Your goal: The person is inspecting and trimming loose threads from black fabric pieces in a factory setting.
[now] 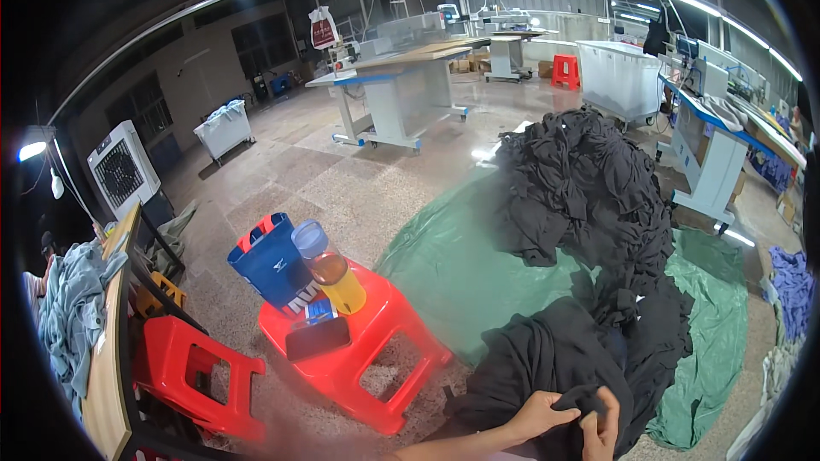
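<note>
At the lower edge, my left hand point(543, 414) pinches a fold of a black cloth garment point(547, 350) between thumb and fingers. Just to its right, my right hand point(600, 428) has its fingers bent around the same bit of cloth. The garment spreads over the near end of a large heap of black garments point(589, 179). Its exact kind is hidden by the folds. Under the heap lies a green plastic sheet point(453, 248) on the floor.
To the left, a red stool point(393, 307) carries a blue bag point(272, 265), a bottle of amber drink point(333, 269) and a dark flat case point(318, 339). Another red stool point(184, 367) stands by a wooden table point(107, 376). Farther off are a white bin point(615, 77) and sewing tables point(401, 94).
</note>
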A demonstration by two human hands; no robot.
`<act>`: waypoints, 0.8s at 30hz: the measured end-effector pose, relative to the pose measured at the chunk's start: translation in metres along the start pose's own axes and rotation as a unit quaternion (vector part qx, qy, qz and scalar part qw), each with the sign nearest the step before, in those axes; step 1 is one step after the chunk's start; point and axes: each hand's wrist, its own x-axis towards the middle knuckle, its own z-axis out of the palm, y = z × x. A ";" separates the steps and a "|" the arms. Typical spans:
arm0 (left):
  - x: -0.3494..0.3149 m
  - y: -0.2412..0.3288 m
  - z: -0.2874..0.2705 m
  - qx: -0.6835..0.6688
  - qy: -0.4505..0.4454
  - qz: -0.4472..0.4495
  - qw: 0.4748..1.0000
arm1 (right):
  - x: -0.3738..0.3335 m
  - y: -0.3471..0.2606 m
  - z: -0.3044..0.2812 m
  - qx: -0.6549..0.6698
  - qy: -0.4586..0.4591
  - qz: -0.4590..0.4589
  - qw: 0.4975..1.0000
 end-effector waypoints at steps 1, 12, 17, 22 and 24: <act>-0.002 0.012 0.002 0.018 -0.019 0.008 1.000 | -0.001 -0.014 0.001 0.016 -0.008 0.008 1.000; -0.011 0.100 -0.010 0.505 -0.391 0.190 0.746 | 0.064 -0.157 0.103 -0.052 -0.073 -0.161 0.983; -0.038 0.105 -0.048 0.363 -0.543 -0.004 0.757 | 0.069 -0.168 0.057 0.195 0.322 -0.320 0.869; -0.010 0.158 -0.078 0.748 -0.310 -0.131 0.572 | 0.142 -0.117 -0.180 0.016 0.157 -0.004 0.988; 0.034 0.226 -0.098 0.834 -0.045 0.121 0.537 | 0.193 -0.122 -0.177 0.026 0.177 -0.074 0.981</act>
